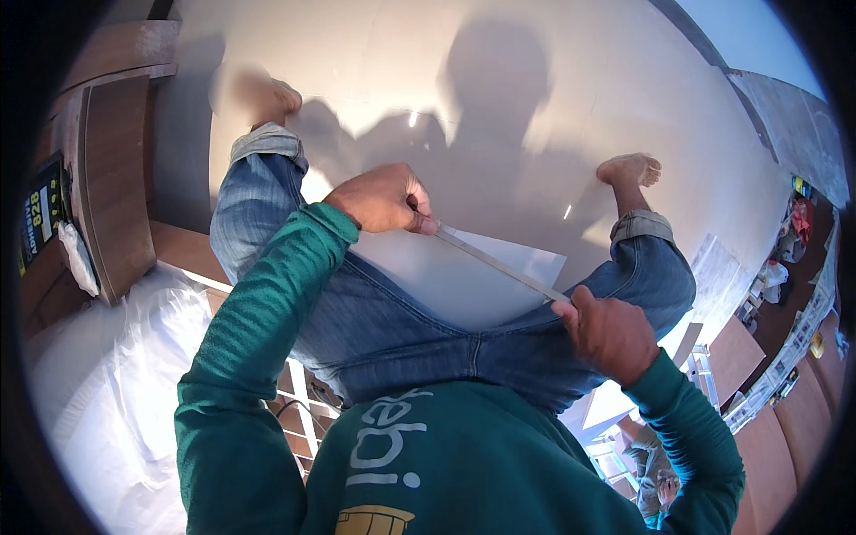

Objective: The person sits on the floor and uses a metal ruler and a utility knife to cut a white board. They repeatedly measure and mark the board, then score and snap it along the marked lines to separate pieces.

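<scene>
A thin, narrow, pale strip (499,266) is stretched in a straight slanting line between my two hands, above my lap. My left hand (379,201) pinches its upper left end between thumb and fingers. Lower down, my right hand (615,337) is closed round the other end, hiding what lies inside the fist. Beneath the strip a white sheet or panel with a pointed corner (539,259) shows between my spread, jeans-clad legs. Whether the strip touches that sheet I cannot tell.
Brown wooden panels (116,187) stand at the left, above crumpled clear plastic sheeting (116,383). My bare feet are on a smooth pale surface (374,53) that carries shadows. Bags and small items (776,276) lie at the far right. Another person (655,459) is low at the right, near a metal ladder (702,370).
</scene>
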Available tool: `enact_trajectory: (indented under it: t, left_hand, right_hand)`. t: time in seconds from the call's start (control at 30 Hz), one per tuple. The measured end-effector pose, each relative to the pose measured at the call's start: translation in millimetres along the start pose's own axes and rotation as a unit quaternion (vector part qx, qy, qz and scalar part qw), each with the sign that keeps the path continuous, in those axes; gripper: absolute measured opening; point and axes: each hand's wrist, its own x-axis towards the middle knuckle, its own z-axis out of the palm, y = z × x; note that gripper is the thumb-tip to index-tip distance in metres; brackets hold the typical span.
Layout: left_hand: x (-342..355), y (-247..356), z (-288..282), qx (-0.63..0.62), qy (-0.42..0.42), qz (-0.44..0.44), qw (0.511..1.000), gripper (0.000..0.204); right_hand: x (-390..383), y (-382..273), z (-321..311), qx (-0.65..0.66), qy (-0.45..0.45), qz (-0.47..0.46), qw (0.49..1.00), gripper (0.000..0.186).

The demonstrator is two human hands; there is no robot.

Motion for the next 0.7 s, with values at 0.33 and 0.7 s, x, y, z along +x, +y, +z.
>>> enact_trajectory:
  t: [0.33, 0.7]
  left_hand:
    - [13.0, 2.1, -14.2, 0.005, -0.04, -0.066, 0.997, 0.028]
    - [-28.9, -0.6, 52.8, 0.115, 0.197, 0.178, 0.957, 0.017]
  right_hand:
    - [25.5, 0.4, 2.9, 0.018, 0.003, -0.013, 1.0, 0.052]
    - [15.1, 1.3, 4.8, 0.018, -0.01, -0.005, 1.0, 0.059]
